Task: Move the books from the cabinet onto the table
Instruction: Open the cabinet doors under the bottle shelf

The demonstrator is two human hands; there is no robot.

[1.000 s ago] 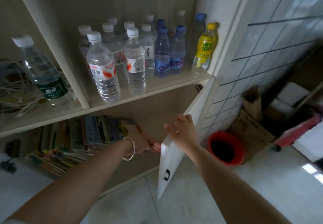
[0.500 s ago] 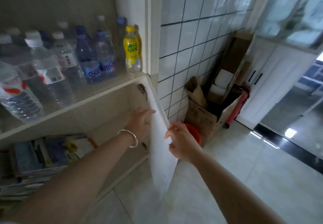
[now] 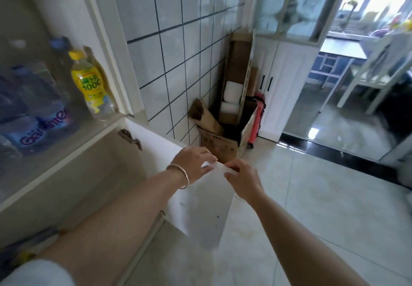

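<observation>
The white cabinet door [image 3: 200, 214] stands swung wide open from the lower cabinet compartment [image 3: 73, 187]. Both hands hold its top outer corner. My left hand [image 3: 193, 163], with a metal bangle on the wrist, lies over the top edge with the fingers curled down. My right hand [image 3: 242, 178] pinches the same corner from the outer side. Only a blurred strip of the books [image 3: 20, 253] shows at the lower left, mostly hidden behind my left arm.
Water bottles and a yellow drink bottle [image 3: 89, 82] stand on the shelf above. An open cardboard box [image 3: 225, 145] and a red object [image 3: 258, 118] sit against the tiled wall, just behind the door. White furniture [image 3: 376, 67] stands past the doorway at right.
The view has swung right and the door has opened wider. My left hand moved from inside the cabinet onto the door's top edge, beside my right hand. The books slid almost out of view.
</observation>
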